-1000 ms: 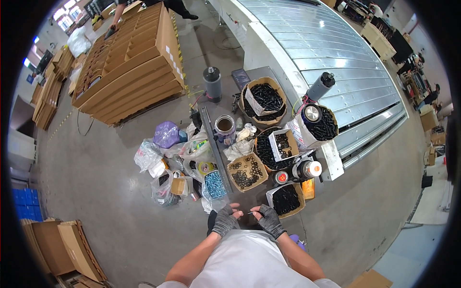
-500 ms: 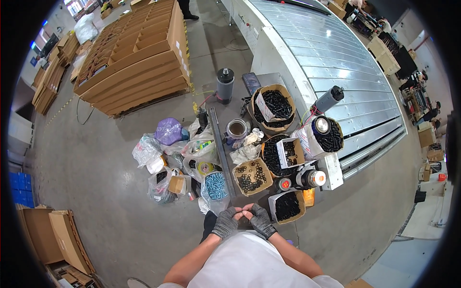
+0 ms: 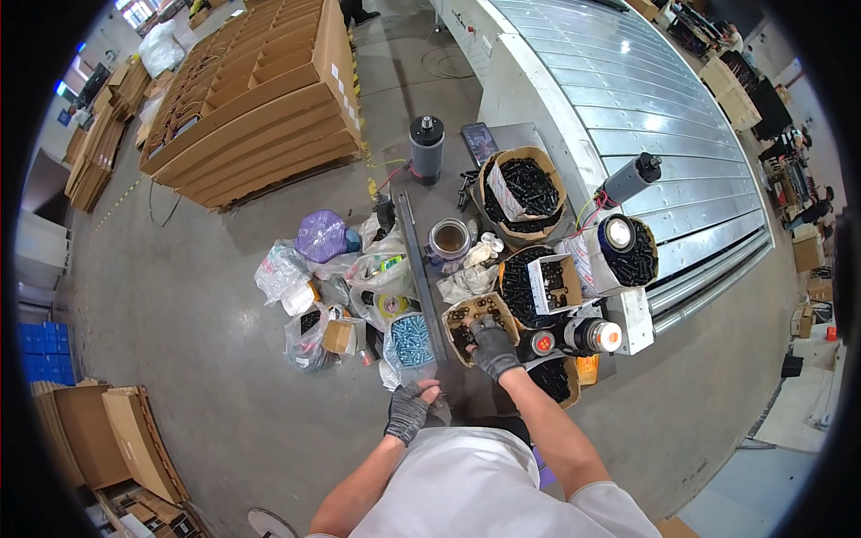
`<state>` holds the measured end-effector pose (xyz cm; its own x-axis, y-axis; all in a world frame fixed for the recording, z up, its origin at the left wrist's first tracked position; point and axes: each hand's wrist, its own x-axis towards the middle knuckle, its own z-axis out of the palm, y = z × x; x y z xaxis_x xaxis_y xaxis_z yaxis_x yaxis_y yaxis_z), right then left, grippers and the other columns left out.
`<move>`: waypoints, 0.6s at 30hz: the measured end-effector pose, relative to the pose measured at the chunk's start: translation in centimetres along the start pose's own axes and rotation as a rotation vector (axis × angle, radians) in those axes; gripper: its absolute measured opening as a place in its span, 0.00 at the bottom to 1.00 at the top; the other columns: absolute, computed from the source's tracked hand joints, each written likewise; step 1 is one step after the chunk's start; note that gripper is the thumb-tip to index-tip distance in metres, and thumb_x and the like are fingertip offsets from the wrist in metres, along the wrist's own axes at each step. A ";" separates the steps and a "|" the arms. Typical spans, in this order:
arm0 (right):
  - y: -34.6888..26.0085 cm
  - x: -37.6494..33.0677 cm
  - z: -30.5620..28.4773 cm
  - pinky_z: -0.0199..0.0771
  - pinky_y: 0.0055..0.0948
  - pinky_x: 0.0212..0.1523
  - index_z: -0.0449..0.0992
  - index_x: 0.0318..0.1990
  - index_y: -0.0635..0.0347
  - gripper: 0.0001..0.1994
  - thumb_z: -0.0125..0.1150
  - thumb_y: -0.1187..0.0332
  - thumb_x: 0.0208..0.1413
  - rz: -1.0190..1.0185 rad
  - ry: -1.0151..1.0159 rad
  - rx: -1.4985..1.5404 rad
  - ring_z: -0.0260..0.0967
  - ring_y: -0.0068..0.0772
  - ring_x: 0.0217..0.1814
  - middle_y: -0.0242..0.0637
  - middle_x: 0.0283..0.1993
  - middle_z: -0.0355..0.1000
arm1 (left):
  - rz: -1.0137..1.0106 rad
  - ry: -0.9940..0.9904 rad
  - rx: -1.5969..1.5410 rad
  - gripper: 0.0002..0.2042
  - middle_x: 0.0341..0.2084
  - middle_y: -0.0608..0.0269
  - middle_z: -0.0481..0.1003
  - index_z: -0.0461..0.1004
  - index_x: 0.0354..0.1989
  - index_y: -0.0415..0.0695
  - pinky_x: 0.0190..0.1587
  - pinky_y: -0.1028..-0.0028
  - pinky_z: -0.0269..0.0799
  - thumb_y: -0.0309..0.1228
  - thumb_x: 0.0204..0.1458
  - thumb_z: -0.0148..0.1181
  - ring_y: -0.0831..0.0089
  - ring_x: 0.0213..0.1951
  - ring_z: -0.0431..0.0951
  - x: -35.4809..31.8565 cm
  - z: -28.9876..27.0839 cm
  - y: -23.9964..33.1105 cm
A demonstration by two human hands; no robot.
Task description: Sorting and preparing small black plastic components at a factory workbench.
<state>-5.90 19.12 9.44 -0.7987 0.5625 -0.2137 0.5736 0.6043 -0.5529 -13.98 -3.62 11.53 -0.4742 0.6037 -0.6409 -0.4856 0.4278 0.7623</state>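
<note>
In a grey fingerless glove, my right hand [image 3: 492, 346] reaches into a cardboard box [image 3: 516, 325] of small dark rings [image 3: 459, 334]. Its thumb and fingers look apart, with the tips down among the rings. My left hand [image 3: 411, 410], gloved alike, is closed in front of my body, thumb against fingers; whatever it may pinch is too small to make out. Just beyond it lies a clear bag of blue screw-like parts [image 3: 413, 341]. A long dark metal bar [image 3: 418, 273] runs between this bag and the ring box.
Boxes of black parts [image 3: 529, 188] stand at the right, beside a jar of brownish contents [image 3: 449, 237] and a steel-topped flask [image 3: 603, 336]. Grey cylinders [image 3: 427, 151] stand farther off. Plastic bags [image 3: 285, 278] lie left. A slatted metal conveyor [image 3: 646, 117] and stacked cartons [image 3: 260, 134] lie beyond.
My hands, together before, are now apart. The right one has moved forward and right into the ring box; the left stays close to my body, slightly left.
</note>
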 end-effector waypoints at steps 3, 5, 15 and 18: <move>0.1 2.3 0.7 0.70 0.45 0.53 0.66 0.59 0.50 0.30 0.65 0.67 0.44 -0.005 -0.197 -0.142 0.68 0.58 0.53 0.55 0.56 0.64 | 0.040 0.011 0.093 0.11 0.29 0.67 0.78 0.78 0.44 0.40 0.40 0.76 0.69 0.31 0.56 0.59 0.78 0.33 0.73 -0.5 -0.2 0.4; -0.1 3.1 1.3 0.71 0.45 0.51 0.69 0.57 0.51 0.25 0.57 0.69 0.47 -0.007 -0.298 -0.231 0.70 0.54 0.52 0.54 0.58 0.62 | 0.039 0.022 0.086 0.11 0.29 0.67 0.78 0.78 0.44 0.40 0.40 0.76 0.69 0.31 0.56 0.59 0.78 0.33 0.73 -0.5 -0.1 0.5; 2.8 2.0 1.2 0.70 0.36 0.51 0.78 0.41 0.60 0.11 0.58 0.74 0.49 -0.018 -0.021 0.316 0.71 0.52 0.47 0.50 0.41 0.75 | 0.042 -0.018 0.086 0.11 0.30 0.66 0.77 0.78 0.46 0.40 0.38 0.77 0.69 0.29 0.56 0.58 0.80 0.30 0.73 -0.1 1.0 3.9; 3.1 1.2 -0.1 0.72 0.30 0.49 0.78 0.43 0.63 0.11 0.60 0.70 0.54 0.097 -0.114 0.662 0.73 0.38 0.47 0.40 0.39 0.77 | 0.001 -0.050 -0.047 0.11 0.31 0.65 0.78 0.78 0.45 0.39 0.39 0.78 0.70 0.30 0.56 0.59 0.80 0.32 0.74 0.8 1.3 4.6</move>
<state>-5.06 21.74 7.57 -0.7843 0.5117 -0.3507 0.4400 0.0605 -0.8959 -15.64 -0.32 14.66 -0.4377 0.6376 -0.6339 -0.5201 0.3956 0.7570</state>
